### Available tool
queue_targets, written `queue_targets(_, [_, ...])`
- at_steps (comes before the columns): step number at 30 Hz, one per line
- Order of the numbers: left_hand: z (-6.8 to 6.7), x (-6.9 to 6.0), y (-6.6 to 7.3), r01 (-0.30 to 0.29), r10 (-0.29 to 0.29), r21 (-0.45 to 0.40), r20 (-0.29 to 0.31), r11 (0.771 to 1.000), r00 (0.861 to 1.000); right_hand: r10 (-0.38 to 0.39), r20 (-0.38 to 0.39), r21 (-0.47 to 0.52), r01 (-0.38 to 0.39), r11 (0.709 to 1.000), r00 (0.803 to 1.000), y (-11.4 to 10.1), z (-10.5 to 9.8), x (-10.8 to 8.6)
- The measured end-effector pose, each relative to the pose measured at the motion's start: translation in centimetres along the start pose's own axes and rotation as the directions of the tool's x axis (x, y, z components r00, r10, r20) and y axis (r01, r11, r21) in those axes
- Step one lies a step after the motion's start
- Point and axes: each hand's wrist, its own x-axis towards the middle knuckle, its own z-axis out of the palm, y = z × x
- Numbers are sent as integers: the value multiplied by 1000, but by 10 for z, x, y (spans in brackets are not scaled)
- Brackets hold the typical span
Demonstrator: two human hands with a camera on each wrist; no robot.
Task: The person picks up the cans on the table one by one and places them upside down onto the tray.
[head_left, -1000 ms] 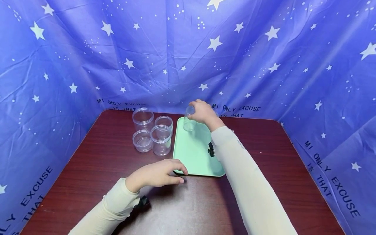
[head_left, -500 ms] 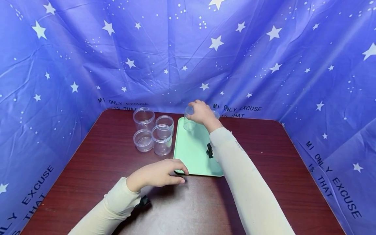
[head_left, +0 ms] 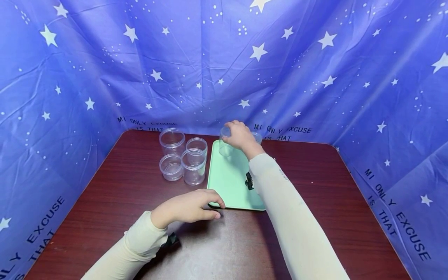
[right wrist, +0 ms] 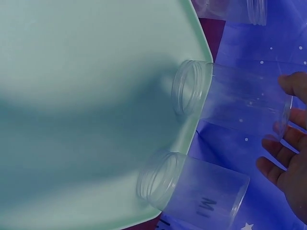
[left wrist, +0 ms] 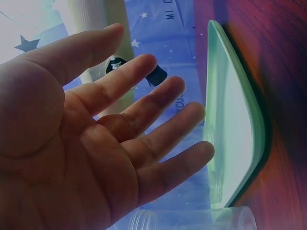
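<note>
In the head view, my right hand (head_left: 241, 136) grips a clear jar (head_left: 225, 149) standing at the far left of the green tray (head_left: 231, 182). The right wrist view shows that jar (right wrist: 240, 98) upside down, threaded rim on the tray, with thumb and fingers (right wrist: 283, 153) around its base end. Beside it, a second inverted clear jar (right wrist: 211, 191) stands on the tray, partly visible behind my hand. My left hand (head_left: 189, 205) lies by the tray's near left corner; in the left wrist view its palm (left wrist: 96, 143) holds nothing and its fingers are spread.
Left of the tray, several clear containers stand grouped on the dark red table (head_left: 122, 202): a large one (head_left: 172, 140), a low one (head_left: 171, 168), and two others (head_left: 193, 171). A blue star-patterned curtain (head_left: 182, 93) surrounds the table's back and sides.
My right forearm has shifted slightly left, revealing more of the second jar. My right hand keeps its grip at nearly the same place, and my left hand stays put.
</note>
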Motion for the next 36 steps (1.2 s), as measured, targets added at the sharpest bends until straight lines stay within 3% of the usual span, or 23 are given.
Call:
queue_targets(19, [0,0,0,-34,34,10,2,999,999,2,-10,10,-2,1000,1000,0,0,1])
queue_targets(36, [-4,-1,2,-33,33,15,2,999,999,-43,-40,53,45,998,998,0,-27,-15])
